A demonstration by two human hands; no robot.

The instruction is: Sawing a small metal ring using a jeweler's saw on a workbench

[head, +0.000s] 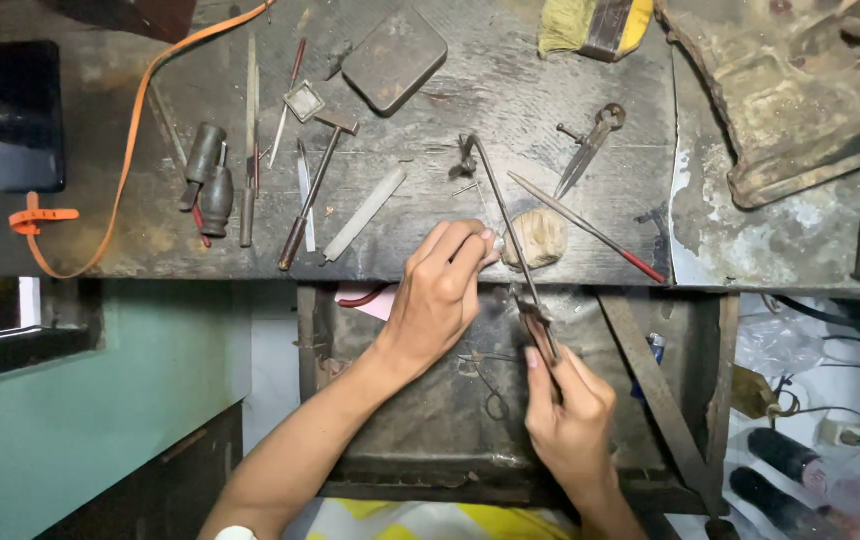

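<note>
My left hand reaches up to the front edge of the worn wooden workbench and pinches a tiny pale piece at its fingertips, right beside a rounded wooden peg. My right hand grips the wooden handle of a jeweller's saw. The saw's thin metal frame slants up and left over the bench edge, past my left fingertips. What the small piece is I cannot make out.
On the bench lie files, a small hammer, gravers with dark handles, dividers, a flat metal block, a red-tipped rod, an orange strap and a dark phone. An open drawer tray sits below.
</note>
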